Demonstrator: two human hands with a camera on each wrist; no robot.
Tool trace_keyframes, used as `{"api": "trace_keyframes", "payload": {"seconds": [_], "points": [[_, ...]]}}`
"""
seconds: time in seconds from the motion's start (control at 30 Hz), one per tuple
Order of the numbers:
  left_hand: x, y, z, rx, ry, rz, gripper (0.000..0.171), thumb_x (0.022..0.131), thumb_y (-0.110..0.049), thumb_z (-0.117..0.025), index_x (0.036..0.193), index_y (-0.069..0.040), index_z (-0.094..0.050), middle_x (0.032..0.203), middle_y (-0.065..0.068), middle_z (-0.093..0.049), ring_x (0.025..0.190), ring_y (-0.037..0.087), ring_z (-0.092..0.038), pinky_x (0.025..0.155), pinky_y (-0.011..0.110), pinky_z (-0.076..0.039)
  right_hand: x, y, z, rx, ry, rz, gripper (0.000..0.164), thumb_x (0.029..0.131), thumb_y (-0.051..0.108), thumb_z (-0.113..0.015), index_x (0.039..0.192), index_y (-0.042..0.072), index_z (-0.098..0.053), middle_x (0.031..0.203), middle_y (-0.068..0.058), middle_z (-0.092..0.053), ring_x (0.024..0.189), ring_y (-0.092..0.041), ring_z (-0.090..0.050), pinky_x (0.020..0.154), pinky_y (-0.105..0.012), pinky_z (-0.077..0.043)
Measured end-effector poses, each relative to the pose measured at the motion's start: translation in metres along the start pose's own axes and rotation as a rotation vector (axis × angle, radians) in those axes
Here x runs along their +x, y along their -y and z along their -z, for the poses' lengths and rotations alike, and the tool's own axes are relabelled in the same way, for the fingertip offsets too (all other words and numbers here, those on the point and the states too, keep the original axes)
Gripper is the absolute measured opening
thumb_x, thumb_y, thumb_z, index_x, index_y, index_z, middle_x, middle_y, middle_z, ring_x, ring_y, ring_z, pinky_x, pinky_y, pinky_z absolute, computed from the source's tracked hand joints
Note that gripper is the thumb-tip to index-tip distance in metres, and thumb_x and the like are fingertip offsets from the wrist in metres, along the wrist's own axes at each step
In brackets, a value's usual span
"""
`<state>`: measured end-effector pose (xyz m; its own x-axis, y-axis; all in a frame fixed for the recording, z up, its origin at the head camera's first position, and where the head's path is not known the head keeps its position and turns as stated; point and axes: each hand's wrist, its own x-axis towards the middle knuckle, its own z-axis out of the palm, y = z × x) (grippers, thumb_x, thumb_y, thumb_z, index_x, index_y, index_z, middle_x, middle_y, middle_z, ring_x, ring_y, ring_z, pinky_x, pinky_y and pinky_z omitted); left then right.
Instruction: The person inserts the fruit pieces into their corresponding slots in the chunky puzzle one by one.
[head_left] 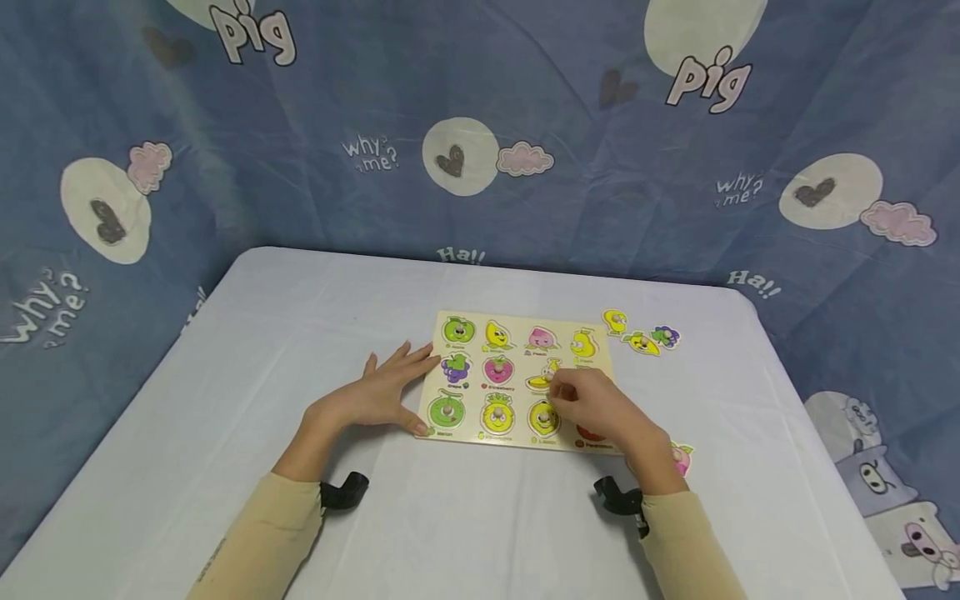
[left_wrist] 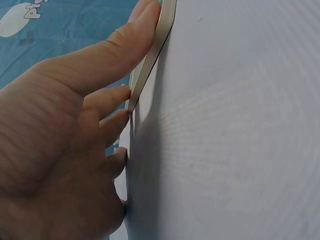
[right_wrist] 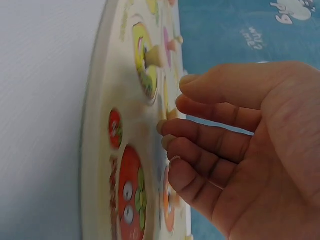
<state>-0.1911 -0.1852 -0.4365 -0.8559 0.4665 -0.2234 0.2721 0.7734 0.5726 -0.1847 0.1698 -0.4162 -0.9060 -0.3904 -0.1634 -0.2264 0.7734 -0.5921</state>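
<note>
A cream wooden puzzle board (head_left: 480, 432) with rows of fruit pictures lies on the white table. My left hand (head_left: 382, 390) rests at its left edge with fingers spread. The left thumb (left_wrist: 132, 42) lies along the board's near edge. My right hand (head_left: 596, 402) hovers over the right half, fingers loosely bent beside the banana piece (head_left: 537, 382). In the right wrist view, nothing shows between that hand's thumb and fingers. Close by are the lemon piece (right_wrist: 137, 47), with its knob standing up, and a red persimmon picture (right_wrist: 127, 210).
Beyond the board's right corner lie several loose pieces: a yellow fruit (head_left: 615, 322), another yellow one (head_left: 642, 343) and purple grapes (head_left: 665, 336). A pink fruit piece (head_left: 682, 458) sits partly hidden by the right wrist. Blue patterned cloth (head_left: 480, 225) hangs behind the table.
</note>
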Motion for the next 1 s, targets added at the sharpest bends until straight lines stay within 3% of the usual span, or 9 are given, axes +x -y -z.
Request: {"api": "trace_keyframes", "payload": {"seconds": [0.4,1.0], "points": [[0.001,0.000,0.000,0.010,0.000,0.006,0.121,0.059,-0.055,-0.089,0.158,-0.021,-0.029,0.169,0.004,-0.013,0.156,0.037,0.003,0.115,0.074,0.009,-0.017,-0.013,0.009,-0.012,-0.002,0.012,0.003,0.091,0.018,-0.068,0.092,0.015,-0.069,0.085,0.005,-0.063,0.081,-0.014,-0.056,0.075,-0.029,-0.048],[0.001,-0.003,0.000,0.010,-0.001,0.014,0.121,0.059,-0.056,-0.088,0.158,-0.021,-0.028,0.169,0.004,-0.013,0.156,0.037,0.003,0.115,0.074,0.009,-0.048,-0.044,0.044,0.038,0.093,-0.103,0.006,0.092,0.019,-0.067,0.093,0.013,-0.068,0.085,-0.002,-0.065,0.078,-0.016,-0.057,0.071,-0.029,-0.050]]}}
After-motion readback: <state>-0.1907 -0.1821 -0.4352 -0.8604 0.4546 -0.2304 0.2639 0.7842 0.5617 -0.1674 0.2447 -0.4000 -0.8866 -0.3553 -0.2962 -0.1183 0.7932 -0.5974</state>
